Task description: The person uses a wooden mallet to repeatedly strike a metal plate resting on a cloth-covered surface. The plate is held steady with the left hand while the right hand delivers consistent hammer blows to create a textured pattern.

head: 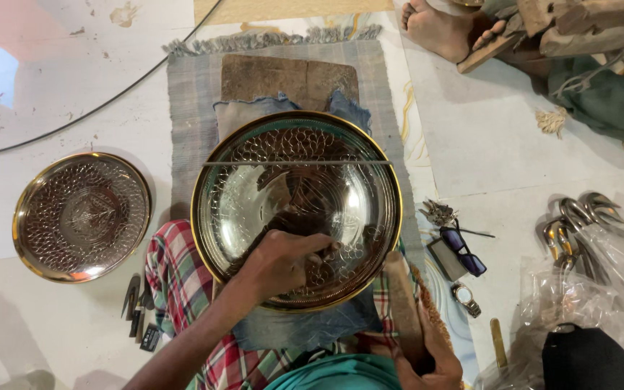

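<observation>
A large shiny metal bowl (355,202) with a gold rim and a hammered scale pattern rests on blue cloth over my lap. My left hand (283,261) reaches into its lower part, shut on a small dark metal punch (305,220) whose tip touches the bowl's inner surface. Past the bowl's lower right rim, my right hand (431,357) grips a wooden stick (401,300) that points up toward the rim. A thin straight line (297,162) crosses the upper part of the bowl; I cannot tell whether it is a rod or a reflection.
A smaller patterned metal plate (81,215) lies on the floor at left, with small dark tools (137,303) below it. A wooden block (290,78) sits on a grey mat (189,94). Keys (438,213), sunglasses (464,249), a watch (465,298) and curved metal pieces (579,217) lie at right. Another person's foot (438,29) is at top right.
</observation>
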The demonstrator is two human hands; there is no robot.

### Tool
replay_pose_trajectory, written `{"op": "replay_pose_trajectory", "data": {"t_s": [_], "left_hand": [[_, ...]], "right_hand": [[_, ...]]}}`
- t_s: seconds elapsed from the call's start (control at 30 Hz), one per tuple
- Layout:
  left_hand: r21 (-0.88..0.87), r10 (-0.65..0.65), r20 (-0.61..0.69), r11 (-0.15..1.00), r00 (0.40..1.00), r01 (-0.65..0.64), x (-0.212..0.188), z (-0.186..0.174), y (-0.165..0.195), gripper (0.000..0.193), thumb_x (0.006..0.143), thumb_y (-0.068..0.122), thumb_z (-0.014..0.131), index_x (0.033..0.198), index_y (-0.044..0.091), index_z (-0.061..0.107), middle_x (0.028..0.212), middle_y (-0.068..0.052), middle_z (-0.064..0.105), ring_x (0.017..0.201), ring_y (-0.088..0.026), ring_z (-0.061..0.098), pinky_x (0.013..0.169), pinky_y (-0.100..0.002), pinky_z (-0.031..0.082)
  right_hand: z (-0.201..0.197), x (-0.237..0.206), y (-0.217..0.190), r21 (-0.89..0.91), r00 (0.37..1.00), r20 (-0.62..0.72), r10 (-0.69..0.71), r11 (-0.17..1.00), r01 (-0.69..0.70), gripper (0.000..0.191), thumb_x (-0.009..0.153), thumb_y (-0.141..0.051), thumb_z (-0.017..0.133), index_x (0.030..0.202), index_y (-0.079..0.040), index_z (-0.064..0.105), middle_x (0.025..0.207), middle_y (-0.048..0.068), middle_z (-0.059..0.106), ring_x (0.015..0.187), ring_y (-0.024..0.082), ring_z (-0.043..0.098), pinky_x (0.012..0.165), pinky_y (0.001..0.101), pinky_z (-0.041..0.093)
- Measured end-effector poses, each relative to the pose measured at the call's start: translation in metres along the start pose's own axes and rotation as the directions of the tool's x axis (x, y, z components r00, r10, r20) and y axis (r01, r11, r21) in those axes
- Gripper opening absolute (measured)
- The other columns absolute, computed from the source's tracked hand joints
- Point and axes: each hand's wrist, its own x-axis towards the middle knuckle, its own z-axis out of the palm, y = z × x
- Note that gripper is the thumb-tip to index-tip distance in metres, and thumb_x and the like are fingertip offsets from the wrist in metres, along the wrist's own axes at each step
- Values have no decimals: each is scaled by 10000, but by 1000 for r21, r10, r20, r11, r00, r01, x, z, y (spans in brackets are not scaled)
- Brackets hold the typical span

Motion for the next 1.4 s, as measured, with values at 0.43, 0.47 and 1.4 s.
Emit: {"op": "replay_pose_trajectory", "data": {"t_s": [0.43, 0.47, 1.4], "left_hand": [[1, -24, 52, 1000, 998, 24, 0, 2, -7, 583, 718, -158, 565, 1192, 146, 716, 968, -92, 799, 769, -192, 798, 649, -312, 648], [30, -39, 76, 999, 996, 37, -1, 3, -7, 598, 716, -158, 569, 1200, 158, 721, 953, -82, 803, 748, -191, 792, 634, -313, 643], [-62, -380, -765, 847, 520, 528, -36, 84, 45, 351, 834, -96, 629, 1153, 47, 658, 895, -118, 793, 823, -209, 802, 683, -284, 674]], "right_hand": [[-2, 47, -40, 217, 991, -32, 130, 969, -120, 780, 713, 176, 723, 1470, 57, 579, 1181, 206, 732, 909, 198, 697, 741, 296, 558], [-4, 50, -43, 237, 991, -30, 127, 965, -116, 783, 730, 169, 737, 1491, 55, 593, 1169, 219, 743, 843, 199, 696, 675, 298, 554], [-10, 205, -214, -368, 583, 802, -127, 663, 652, 909, 609, -16, 676, 1466, -308, 592, 1136, 11, 700, 555, 165, 653, 489, 332, 555]]}}
